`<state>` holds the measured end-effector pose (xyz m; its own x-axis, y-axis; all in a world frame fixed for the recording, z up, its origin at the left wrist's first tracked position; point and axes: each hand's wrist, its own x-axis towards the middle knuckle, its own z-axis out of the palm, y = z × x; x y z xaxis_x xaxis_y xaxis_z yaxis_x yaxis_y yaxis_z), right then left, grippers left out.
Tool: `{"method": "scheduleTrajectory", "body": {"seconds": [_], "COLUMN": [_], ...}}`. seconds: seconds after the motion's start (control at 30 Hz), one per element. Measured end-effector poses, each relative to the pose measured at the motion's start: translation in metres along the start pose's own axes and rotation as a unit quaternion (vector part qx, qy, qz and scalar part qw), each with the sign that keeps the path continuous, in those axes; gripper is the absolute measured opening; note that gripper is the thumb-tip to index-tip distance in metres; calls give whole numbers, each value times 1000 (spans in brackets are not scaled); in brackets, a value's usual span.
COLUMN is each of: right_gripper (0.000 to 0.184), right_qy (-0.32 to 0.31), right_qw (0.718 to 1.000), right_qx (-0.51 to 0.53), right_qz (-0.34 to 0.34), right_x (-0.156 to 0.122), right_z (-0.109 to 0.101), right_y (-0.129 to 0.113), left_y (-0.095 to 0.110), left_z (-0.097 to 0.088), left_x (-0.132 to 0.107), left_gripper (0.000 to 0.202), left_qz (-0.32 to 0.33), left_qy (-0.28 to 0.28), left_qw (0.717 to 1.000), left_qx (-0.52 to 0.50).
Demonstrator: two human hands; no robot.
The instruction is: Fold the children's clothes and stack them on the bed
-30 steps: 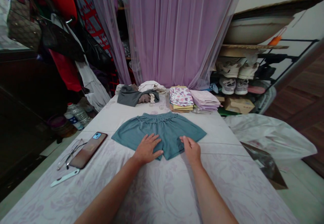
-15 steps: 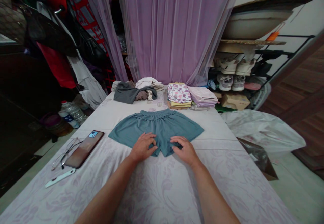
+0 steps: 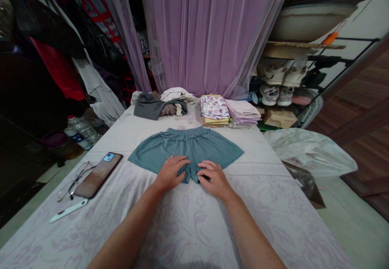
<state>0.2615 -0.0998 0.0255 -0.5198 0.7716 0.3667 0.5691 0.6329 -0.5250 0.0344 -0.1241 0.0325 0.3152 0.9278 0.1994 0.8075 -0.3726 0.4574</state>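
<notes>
A pair of teal shorts [image 3: 188,145] lies spread flat on the pale floral sheet [image 3: 188,228], waistband away from me. My left hand [image 3: 170,172] and my right hand [image 3: 213,176] rest side by side on the lower middle hem. Both hands have bent fingers closed on the bunched fabric there. The cloth is gathered slightly between the two hands.
A phone [image 3: 99,174], glasses [image 3: 71,180] and a white flat tool [image 3: 68,211] lie on the left. Folded stacks [image 3: 215,109] [image 3: 243,113] and a loose grey pile [image 3: 152,106] sit at the far end below a lilac curtain [image 3: 206,34]. A shoe rack [image 3: 279,82] and a plastic bag [image 3: 310,153] stand to the right, water bottles [image 3: 80,129] to the left.
My hands slid inward along the hem from flat and apart to close together. Their fingers curled onto the fabric, and the shorts' lower middle has bunched up.
</notes>
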Motion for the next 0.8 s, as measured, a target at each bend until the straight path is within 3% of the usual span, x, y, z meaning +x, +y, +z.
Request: {"method": "scheduleTrajectory", "body": {"seconds": [0.17, 0.33, 0.5, 0.57, 0.63, 0.73, 0.8], "right_gripper": [18, 18, 22, 26, 29, 36, 36], "right_qy": [-7, -8, 79, 148, 203, 178, 129], "right_qw": [1000, 1000, 997, 987, 960, 900, 880], "right_qx": [-2, -5, 19, -8, -79, -196, -239], "right_qz": [-9, -3, 7, 62, 176, 347, 391], "right_x": [-2, -3, 5, 10, 15, 19, 20], "right_z": [3, 7, -10, -25, -41, -60, -69], "right_y": [-6, -11, 16, 40, 64, 92, 100], "left_y": [-1, 4, 12, 15, 15, 14, 13], "left_z": [-1, -2, 2, 5, 8, 12, 14], "left_x": [0, -3, -5, -4, -3, -1, -1], "left_gripper": [47, 37, 37, 33, 26, 19, 16], "left_qz": [17, 17, 55, 73, 86, 93, 93], "left_qy": [-29, -13, 8, -5, -13, -8, -1], "left_qw": [999, 1000, 998, 997, 996, 996, 996], "left_qx": [22, 14, 17, 18, 16, 13, 11]}}
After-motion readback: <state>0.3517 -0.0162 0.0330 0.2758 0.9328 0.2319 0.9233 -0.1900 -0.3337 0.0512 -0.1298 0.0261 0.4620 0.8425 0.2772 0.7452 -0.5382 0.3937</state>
